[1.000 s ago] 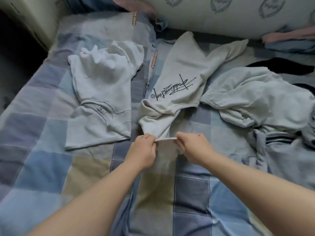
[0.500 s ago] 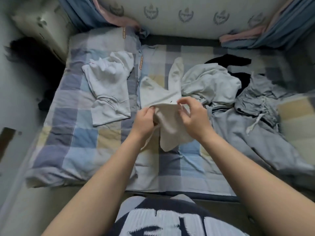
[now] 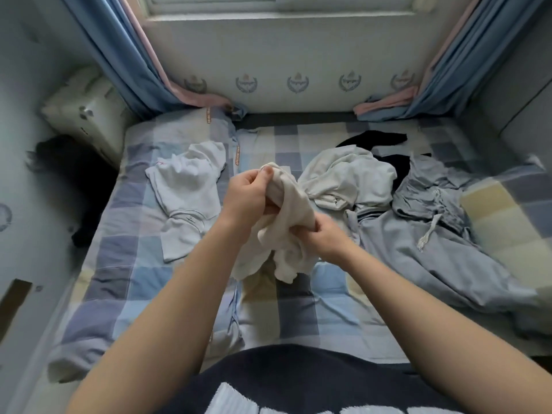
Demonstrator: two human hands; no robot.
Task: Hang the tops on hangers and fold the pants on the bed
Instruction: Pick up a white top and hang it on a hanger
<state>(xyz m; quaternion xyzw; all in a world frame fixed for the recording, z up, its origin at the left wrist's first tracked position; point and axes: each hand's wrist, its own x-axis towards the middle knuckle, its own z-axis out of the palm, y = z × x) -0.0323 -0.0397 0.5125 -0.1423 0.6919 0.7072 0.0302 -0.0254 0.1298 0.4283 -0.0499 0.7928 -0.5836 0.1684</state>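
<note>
Both hands up over bed [image 3: 167,282]: L hand [image 3: 248,195] pinching cream top [image 3: 294,213] at far end, R hand [image 3: 321,237] gripping its bunched near part.

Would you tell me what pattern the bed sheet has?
The bed sheet is checked in blue, grey, cream and white squares, seen in the head view.

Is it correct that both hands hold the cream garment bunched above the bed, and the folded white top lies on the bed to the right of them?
Not quite. In the head view both hands hold the cream garment bunched above the bed, but the folded white top lies to their left, not right.
</note>
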